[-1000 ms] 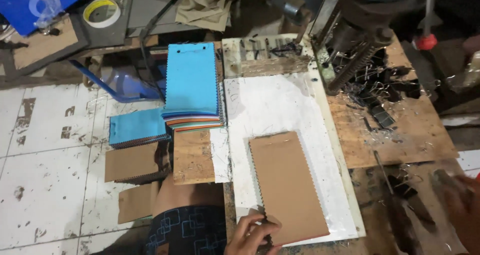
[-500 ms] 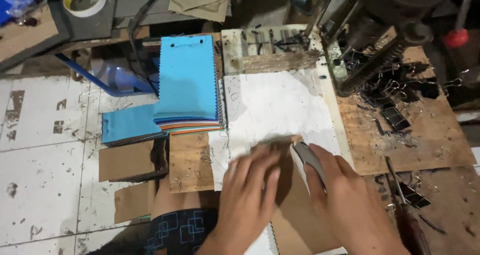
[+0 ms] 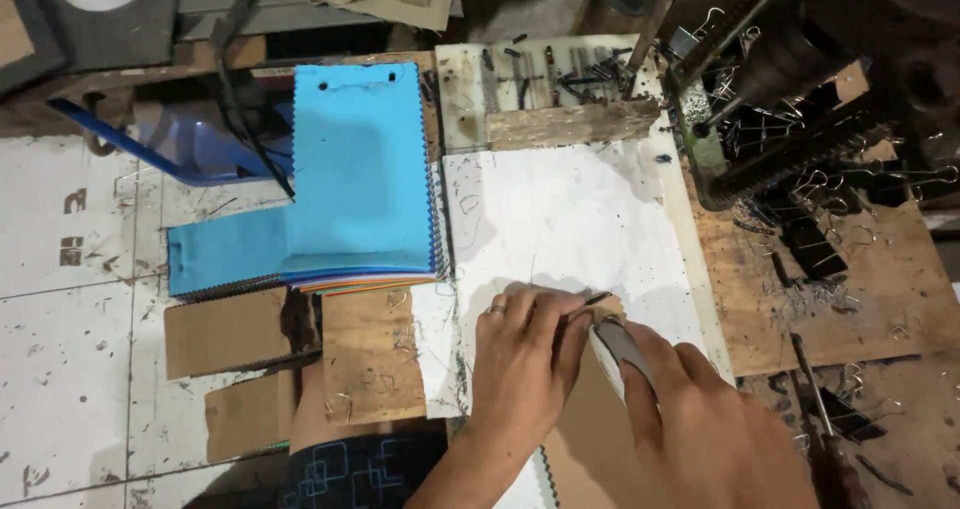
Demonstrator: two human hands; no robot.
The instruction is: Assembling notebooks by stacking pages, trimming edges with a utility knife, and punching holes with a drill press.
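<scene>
A brown cardboard sheet (image 3: pixel 588 431) lies on the white work board (image 3: pixel 570 209), mostly covered by my hands. My left hand (image 3: pixel 525 359) presses down on it, with its fingertips curled at the sheet's top corner. My right hand (image 3: pixel 700 434) comes in from the lower right and grips a flat grey metal tool (image 3: pixel 620 347). The tool's tip meets my left fingertips at the cardboard's upper edge. The far end of the cardboard is hidden under both hands.
A stack of blue fabric swatches (image 3: pixel 360 169) lies left of the board, with brown cardboard pieces (image 3: pixel 225 331) below it. A wooden block (image 3: pixel 570 124) sits at the board's top. Several black binder clips (image 3: pixel 800 234) and a dark machine (image 3: pixel 800 59) crowd the right side.
My right hand came in from the far right with the grey tool. My left hand slid up the cardboard from its lower edge. Both now meet at its top edge.
</scene>
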